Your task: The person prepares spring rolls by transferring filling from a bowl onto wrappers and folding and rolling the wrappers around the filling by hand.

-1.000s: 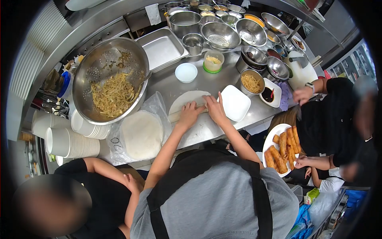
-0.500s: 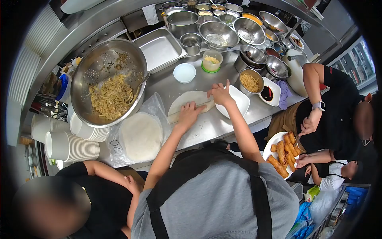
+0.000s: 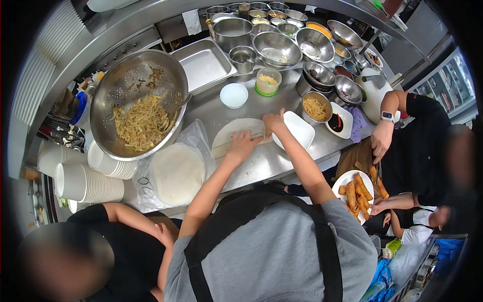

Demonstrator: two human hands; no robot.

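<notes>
A round, pale spring roll wrapper (image 3: 232,130) lies on the steel counter, its near edge folded into a long roll. My left hand (image 3: 243,145) rests over the middle of that roll, fingers spread and lying on it. At the roll's right end, my right hand (image 3: 273,124) has its fingers closed on the wrapper's edge; what lies under them is partly hidden. A white square dish (image 3: 299,132) sits just right of my right hand. To the left, a stack of round wrappers (image 3: 177,173) lies on a plastic bag (image 3: 146,189).
A large steel colander (image 3: 100,105) holds shredded filling. A white bowl (image 3: 234,95) and a green-based tub (image 3: 267,82) stand behind the wrapper. Stacked paper tubs (image 3: 90,182) stand left. Co-workers flank me; at right, one is by a plate of fried rolls (image 3: 359,194).
My right hand's raised, spread fingers have closed in at the roll's end. My left hand has shifted slightly right. The right co-worker's watch hand has moved left, and some fried rolls have shifted off the plate's edge.
</notes>
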